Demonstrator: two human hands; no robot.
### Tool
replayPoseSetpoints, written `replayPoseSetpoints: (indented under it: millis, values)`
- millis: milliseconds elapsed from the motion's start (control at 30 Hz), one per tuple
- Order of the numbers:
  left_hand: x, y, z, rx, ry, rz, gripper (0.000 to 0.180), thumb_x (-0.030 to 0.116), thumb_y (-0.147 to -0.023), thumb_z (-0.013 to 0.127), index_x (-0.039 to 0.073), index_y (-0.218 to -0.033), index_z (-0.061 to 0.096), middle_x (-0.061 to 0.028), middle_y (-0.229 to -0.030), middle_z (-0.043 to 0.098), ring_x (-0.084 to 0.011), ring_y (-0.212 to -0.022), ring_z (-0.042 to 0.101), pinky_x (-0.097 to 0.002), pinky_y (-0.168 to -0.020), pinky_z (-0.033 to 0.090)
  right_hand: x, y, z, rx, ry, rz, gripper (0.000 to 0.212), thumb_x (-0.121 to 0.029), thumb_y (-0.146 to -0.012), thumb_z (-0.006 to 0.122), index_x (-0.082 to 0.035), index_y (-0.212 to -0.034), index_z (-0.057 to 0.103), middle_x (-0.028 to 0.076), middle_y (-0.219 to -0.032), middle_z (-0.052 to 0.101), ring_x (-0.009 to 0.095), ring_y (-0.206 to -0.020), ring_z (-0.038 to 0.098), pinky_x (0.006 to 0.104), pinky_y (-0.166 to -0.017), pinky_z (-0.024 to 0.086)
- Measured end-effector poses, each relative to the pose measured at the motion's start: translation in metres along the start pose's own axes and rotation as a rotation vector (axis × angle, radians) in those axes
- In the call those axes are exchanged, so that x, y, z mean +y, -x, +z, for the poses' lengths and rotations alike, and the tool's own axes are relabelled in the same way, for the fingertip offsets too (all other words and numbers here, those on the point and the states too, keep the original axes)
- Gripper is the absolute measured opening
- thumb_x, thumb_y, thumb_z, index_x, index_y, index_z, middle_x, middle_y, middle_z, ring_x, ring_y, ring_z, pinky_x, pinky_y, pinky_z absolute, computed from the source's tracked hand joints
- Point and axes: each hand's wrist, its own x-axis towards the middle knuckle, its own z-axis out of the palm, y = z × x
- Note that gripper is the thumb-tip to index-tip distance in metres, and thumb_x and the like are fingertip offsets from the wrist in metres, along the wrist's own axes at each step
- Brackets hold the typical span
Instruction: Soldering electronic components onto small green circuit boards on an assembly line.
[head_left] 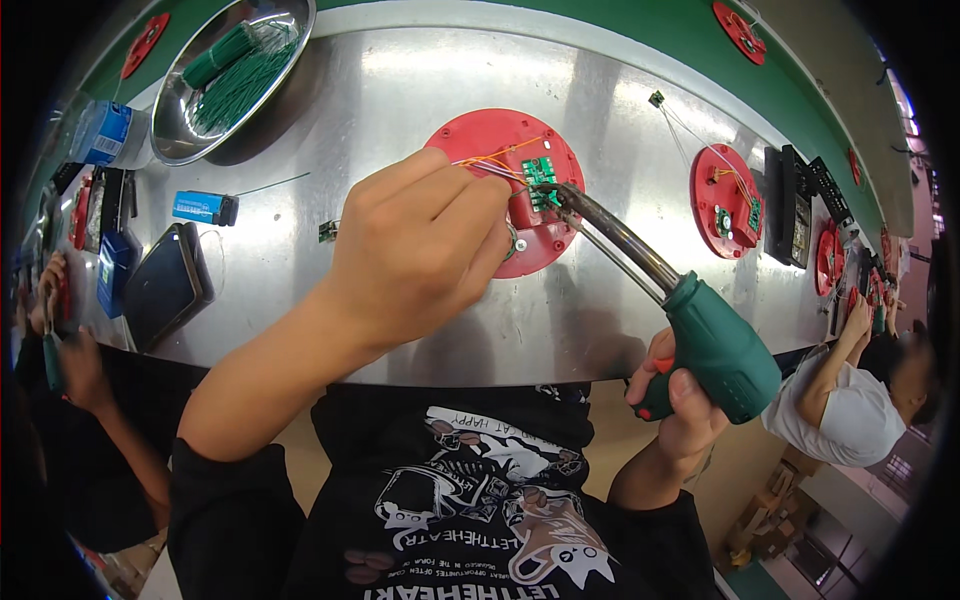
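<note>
Soldering gun with a green housing and metal barrel (pixel 725 345) was aligned diagonally, its tip directed forward and left at a small green circuit board (pixel 540 172). Contact between tip and board could not be confirmed. The board lay on a round red plastic disc (pixel 470 130), just beside the left hand (pixel 425 235), the nearer of the two hands. The right hand (pixel 690 415) was wrapped around the gun's handle, well apart from the board. The left hand was curled, fingers drawn together; whether it gripped the thin orange wires (pixel 487 161) could not be determined. The disc rested on a shiny metal worktop (pixel 610 90). A polished steel bowl (pixel 166 150) containing green wires (pixel 235 95) stood at far left; a person in a white shirt (pixel 850 405) was positioned at right.
</note>
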Motion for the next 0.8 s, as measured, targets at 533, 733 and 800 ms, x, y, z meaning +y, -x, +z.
replayPoseSetpoints:
  millis: [533,733,800]
  values:
    - [0.001,-0.002,0.0,0.014,0.028,-0.03,0.012,-0.001,-0.071,0.071,0.004,-0.075,0.061,-0.006,-0.067,0.055,-0.0238,-0.058,0.053,-0.0354,-0.05,0.044,-0.004,0.0,0.0,0.014,-0.017,0.043,0.039,-0.027,-0.088,0.063,0.01,-0.101,0.059,0.016,-0.082,0.059,0.02,-0.048,0.058,0.0295,-0.046,0.044]
    - [0.0,-0.003,0.001,0.034,0.037,-0.02,0.011,-0.001,-0.071,0.071,0.003,-0.077,0.062,-0.0056,-0.067,0.055,-0.0241,-0.058,0.053,-0.0361,-0.05,0.045,-0.011,-0.005,0.0,0.016,0.007,0.06,0.039,-0.027,-0.086,0.063,0.009,-0.101,0.059,0.017,-0.081,0.058,0.021,-0.047,0.056,0.0298,-0.046,0.044]
    - [0.001,-0.002,0.0,0.023,0.041,-0.024,0.011,-0.001,-0.071,0.07,0.003,-0.077,0.062,-0.0055,-0.067,0.055,-0.0242,-0.059,0.054,-0.036,-0.051,0.045,-0.011,-0.005,0.001,0.036,0.001,0.077,0.04,-0.027,-0.086,0.063,0.009,-0.102,0.059,0.017,-0.081,0.058,0.021,-0.046,0.056,0.0298,-0.045,0.044]
